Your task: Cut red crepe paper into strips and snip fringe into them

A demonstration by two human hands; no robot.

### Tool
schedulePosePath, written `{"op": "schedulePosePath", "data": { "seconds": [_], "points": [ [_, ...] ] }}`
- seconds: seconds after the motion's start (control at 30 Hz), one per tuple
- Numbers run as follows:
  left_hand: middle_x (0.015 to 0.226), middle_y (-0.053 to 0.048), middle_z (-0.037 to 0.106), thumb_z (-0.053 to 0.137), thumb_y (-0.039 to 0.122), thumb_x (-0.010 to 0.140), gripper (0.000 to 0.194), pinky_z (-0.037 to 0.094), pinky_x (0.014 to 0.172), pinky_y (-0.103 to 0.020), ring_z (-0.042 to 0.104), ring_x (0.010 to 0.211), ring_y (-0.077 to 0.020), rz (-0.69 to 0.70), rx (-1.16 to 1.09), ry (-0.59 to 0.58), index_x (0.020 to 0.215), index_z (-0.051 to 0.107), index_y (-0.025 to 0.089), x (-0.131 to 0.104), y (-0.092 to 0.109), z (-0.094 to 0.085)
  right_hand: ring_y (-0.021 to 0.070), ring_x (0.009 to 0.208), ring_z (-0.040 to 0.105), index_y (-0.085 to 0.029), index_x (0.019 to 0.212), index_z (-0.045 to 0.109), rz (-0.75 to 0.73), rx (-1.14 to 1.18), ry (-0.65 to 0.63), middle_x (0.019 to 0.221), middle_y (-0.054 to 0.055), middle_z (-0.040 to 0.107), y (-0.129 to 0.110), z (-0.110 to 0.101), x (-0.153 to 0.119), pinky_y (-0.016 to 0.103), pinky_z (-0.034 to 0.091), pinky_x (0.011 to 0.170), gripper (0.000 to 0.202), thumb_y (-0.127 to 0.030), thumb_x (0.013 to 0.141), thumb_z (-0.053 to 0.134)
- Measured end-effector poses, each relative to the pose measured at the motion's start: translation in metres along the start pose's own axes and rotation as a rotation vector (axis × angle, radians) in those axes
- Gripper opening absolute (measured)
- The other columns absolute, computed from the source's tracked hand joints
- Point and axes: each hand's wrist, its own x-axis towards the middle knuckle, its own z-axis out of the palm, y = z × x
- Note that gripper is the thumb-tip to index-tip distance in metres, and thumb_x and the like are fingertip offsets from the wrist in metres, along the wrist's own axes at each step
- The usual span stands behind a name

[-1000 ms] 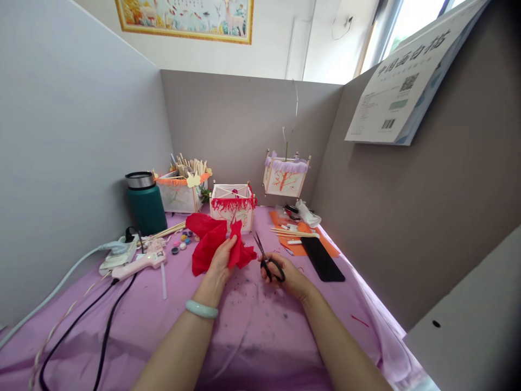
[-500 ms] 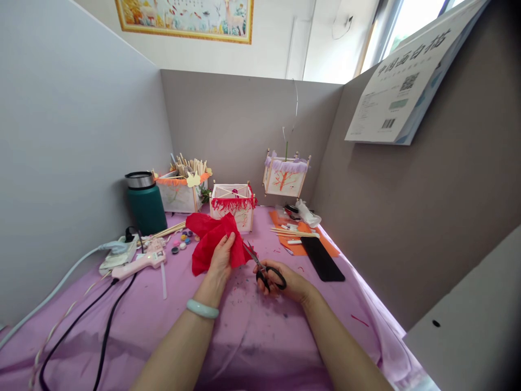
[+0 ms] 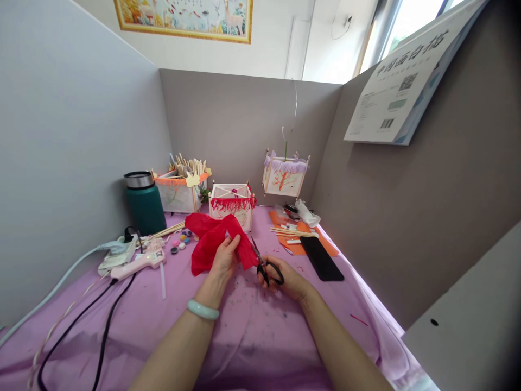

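Observation:
My left hand (image 3: 225, 259), with a pale green bangle on the wrist, pinches a crumpled sheet of red paper (image 3: 205, 244) above the table. A flat strip of the sheet sticks out to the right of my fingers. My right hand (image 3: 280, 279) holds black-handled scissors (image 3: 260, 258), whose blades point up and away beside the strip's right edge. Behind the paper stands a white box lantern with red fringe (image 3: 232, 203).
A green bottle (image 3: 145, 203), a pink glue gun (image 3: 138, 266) and a power strip (image 3: 118, 255) are at the left. A black phone (image 3: 321, 258) lies on orange paper (image 3: 331, 248) at the right. A purple-fringed lantern (image 3: 285, 179) hangs behind.
The red strip by my left fingers is now spread flatter and reaches further down to the right. The scissors have turned more upright, at the strip's edge.

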Motion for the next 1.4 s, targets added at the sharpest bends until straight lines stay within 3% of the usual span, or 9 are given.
{"op": "schedulePosePath", "data": {
  "seconds": [0.83, 1.4],
  "points": [
    [0.074, -0.001, 0.068, 0.077, 0.021, 0.062, 0.029, 0.050, 0.061, -0.024, 0.063, 0.062, -0.0123, -0.050, -0.008, -0.080, 0.084, 0.060, 0.014, -0.0041, 0.0014, 0.0019, 0.0095, 0.057, 0.054, -0.016, 0.099, 0.052, -0.059, 0.007, -0.006, 0.074, 0.001, 0.059, -0.0011, 0.0018, -0.0002, 0.016, 0.032, 0.041, 0.044, -0.053, 0.077, 0.059],
    [0.075, -0.001, 0.068, 0.076, 0.018, 0.062, 0.028, 0.050, 0.060, -0.024, 0.063, 0.061, -0.0114, -0.056, 0.007, -0.096, 0.086, 0.062, 0.013, -0.0066, 0.0011, 0.0033, 0.0062, 0.050, 0.046, -0.019, 0.096, 0.052, -0.021, -0.035, 0.115, 0.066, -0.004, 0.054, -0.0011, 0.0030, 0.0009, 0.017, 0.030, 0.044, 0.035, -0.047, 0.077, 0.061]
  ]
}}
